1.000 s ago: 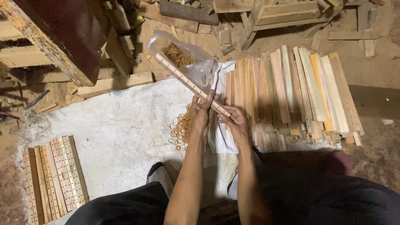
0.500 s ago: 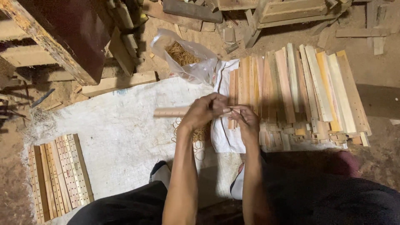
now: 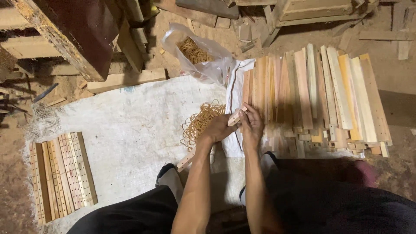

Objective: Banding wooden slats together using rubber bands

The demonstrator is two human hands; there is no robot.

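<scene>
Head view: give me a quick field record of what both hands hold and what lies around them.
left hand: left hand grips the pale drilled wooden strip
right hand: right hand grips the same strip at its upper end
strip pose: slanted, lower end past the left wrist
beside hands: loose heap of tan rubber bands on the white woven sack sheet
right side: pile of long wooden slats
left side: row of drilled wooden strips
behind: clear plastic bag of rubber bands

We hold a thin, pale wooden slat (image 3: 212,138) with small holes along it. It runs tilted across our lap: its upper end shows between our hands, just beside the stack of slats (image 3: 312,95); its lower end juts out below our left wrist, over the white sack (image 3: 130,125). Our hands hide the middle.
</scene>
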